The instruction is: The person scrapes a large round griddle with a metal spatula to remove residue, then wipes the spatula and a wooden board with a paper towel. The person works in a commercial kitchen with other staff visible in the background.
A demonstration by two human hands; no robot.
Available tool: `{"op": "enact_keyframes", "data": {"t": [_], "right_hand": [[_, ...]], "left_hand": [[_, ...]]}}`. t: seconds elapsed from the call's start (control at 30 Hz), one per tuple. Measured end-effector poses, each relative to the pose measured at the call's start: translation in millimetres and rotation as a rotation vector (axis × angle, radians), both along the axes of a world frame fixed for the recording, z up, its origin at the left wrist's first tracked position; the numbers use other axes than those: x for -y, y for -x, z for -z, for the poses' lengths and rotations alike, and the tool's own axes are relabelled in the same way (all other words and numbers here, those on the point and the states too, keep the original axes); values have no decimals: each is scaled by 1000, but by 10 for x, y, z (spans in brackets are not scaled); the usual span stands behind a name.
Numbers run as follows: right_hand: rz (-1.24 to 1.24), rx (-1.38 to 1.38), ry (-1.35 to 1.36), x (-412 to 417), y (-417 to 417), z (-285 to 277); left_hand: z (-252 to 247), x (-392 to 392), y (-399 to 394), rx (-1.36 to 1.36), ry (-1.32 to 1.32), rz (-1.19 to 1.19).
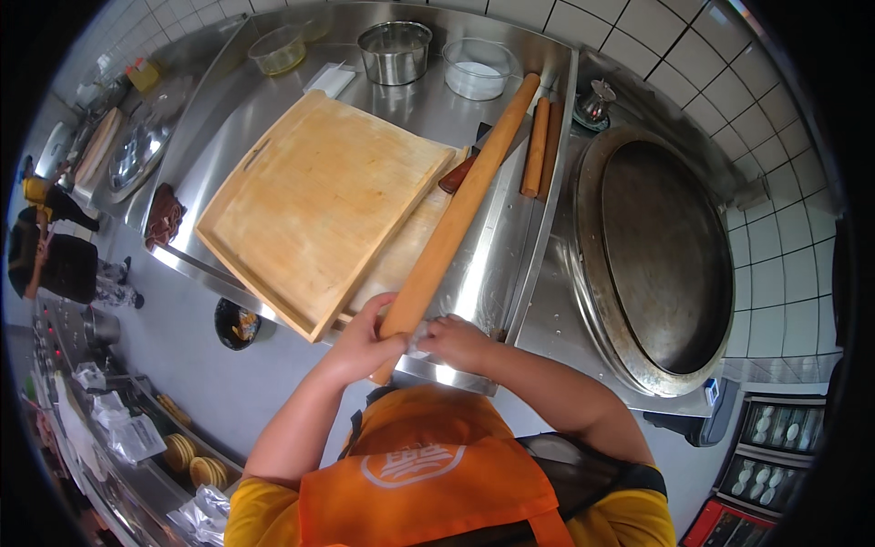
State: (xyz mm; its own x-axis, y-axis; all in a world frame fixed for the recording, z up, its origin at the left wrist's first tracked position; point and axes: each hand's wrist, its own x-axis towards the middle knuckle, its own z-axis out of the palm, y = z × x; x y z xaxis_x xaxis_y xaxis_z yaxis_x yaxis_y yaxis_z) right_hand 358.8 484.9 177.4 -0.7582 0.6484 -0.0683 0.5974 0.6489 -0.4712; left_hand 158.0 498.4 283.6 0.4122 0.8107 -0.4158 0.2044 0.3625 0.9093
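A long wooden rolling pin [472, 198] slants across the steel worktop [472, 273], its near end over the front edge. My left hand [366, 342] is closed around the pin near that end. Against the pin's right side, my right hand [454, 342] holds a small whitish wad [415, 336]; whether it is cloth or plastic I cannot tell. Left of the pin lies a large wooden board with raised edges [321, 198], partly over another wooden board [403, 253]. A brown knife handle [456, 176] shows beside the pin, which partly hides the blade.
Two shorter rolling pins [536, 147] lie by the right rim. Behind stand a steel pot [394, 55], a tub of white contents [478, 72] and a tub of yellow liquid [279, 53]. A round griddle [670, 253] is at right, a black bin [237, 325] and another person [65, 267] at left.
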Motion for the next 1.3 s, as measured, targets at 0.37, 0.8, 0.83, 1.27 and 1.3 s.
{"op": "enact_keyframes", "data": {"t": [0.37, 0.8, 0.83, 1.27, 1.3], "right_hand": [[330, 441, -92, -469, -684, -457], [299, 551, 140, -72, -467, -607], [274, 554, 143, -33, -457, -595], [59, 478, 11, 285, -247, -420], [30, 469, -30, 302, -253, -424]], "left_hand": [[241, 263, -347, -194, -145, 69], [418, 347, -543, -751, -316, 303], [444, 368, -539, -763, -368, 298], [445, 487, -471, -797, -529, 243], [440, 516, -435, -785, -555, 224]]}}
